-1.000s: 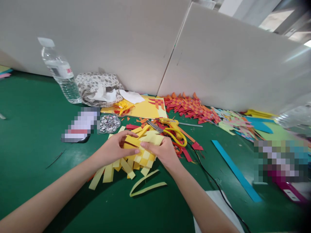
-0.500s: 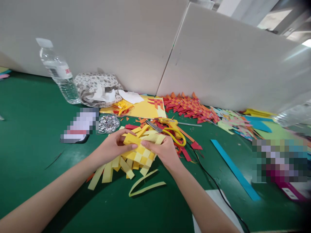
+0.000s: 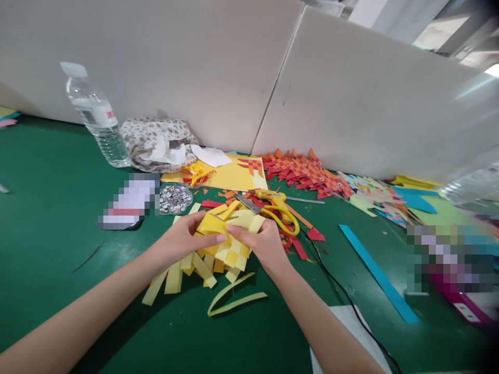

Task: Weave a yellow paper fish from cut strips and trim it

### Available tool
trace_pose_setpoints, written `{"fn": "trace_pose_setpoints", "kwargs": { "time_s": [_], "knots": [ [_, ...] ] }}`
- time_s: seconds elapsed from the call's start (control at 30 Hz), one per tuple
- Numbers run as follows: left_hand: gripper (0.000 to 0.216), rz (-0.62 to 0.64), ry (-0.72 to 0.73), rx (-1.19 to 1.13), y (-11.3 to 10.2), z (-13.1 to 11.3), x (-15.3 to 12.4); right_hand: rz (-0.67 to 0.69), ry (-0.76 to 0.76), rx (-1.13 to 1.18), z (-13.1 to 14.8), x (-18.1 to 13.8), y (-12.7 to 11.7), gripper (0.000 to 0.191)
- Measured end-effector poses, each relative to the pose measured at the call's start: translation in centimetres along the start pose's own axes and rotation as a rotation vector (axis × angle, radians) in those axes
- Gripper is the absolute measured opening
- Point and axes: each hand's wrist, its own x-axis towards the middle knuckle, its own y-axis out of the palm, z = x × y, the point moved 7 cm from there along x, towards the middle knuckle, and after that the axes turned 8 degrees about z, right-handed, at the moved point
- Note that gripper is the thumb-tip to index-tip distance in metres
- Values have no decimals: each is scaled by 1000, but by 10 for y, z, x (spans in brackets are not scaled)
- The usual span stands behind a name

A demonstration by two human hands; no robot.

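Observation:
A woven piece of yellow paper strips (image 3: 230, 252) lies on the green table (image 3: 50, 218), with loose strip ends fanning out to the lower left. My left hand (image 3: 181, 239) pinches a darker yellow strip at the weave's top left. My right hand (image 3: 263, 241) grips the weave's right side, fingers closed on the strips. A folded pale yellow strip (image 3: 234, 298) lies just in front of the weave.
Yellow-handled scissors (image 3: 278, 208) lie behind my right hand among red and orange scraps. A dish of googly eyes (image 3: 175, 198), a water bottle (image 3: 97, 117), a patterned cloth (image 3: 156, 137), finished woven paper fish (image 3: 307, 171), a blue strip (image 3: 378, 272) and a black cable (image 3: 351, 306) surround it.
My left hand has folded the darker yellow strip a little further over the weave. Both hands stay in the same spot.

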Motion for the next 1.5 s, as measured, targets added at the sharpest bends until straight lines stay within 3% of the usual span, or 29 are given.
{"fn": "trace_pose_setpoints", "kwargs": {
  "time_s": [0.17,0.43,0.7,0.93,1.03,1.13,1.2,1.27,1.33,1.5],
  "knots": [
    [31,-104,34,107,-10,-1,1,56,-11,-51,0,0,5,28],
    [19,-21,-19,-83,-6,14,4,74,53,-53,-5,0,5,28],
    [20,-3,-33,-104,-7,14,4,60,18,-180,1,0,0,22],
    [21,-18,-30,-116,-8,13,4,46,6,-159,0,0,-1,23],
    [25,-155,3,-147,-19,10,3,-42,-29,-83,-1,1,-8,25],
    [26,-335,117,-200,-33,2,-1,-231,-99,-6,3,-1,-23,28],
    [25,-386,185,-207,-36,-3,-4,-361,-147,37,5,-4,-32,30],
    [25,-361,194,-117,-33,-5,-5,-445,-194,74,7,-7,-37,33],
    [25,-243,158,40,-21,-6,-4,-485,-231,94,8,-9,-39,33],
    [19,-99,57,153,-2,1,-3,-414,-212,97,5,-10,-26,28]
  ]
}}
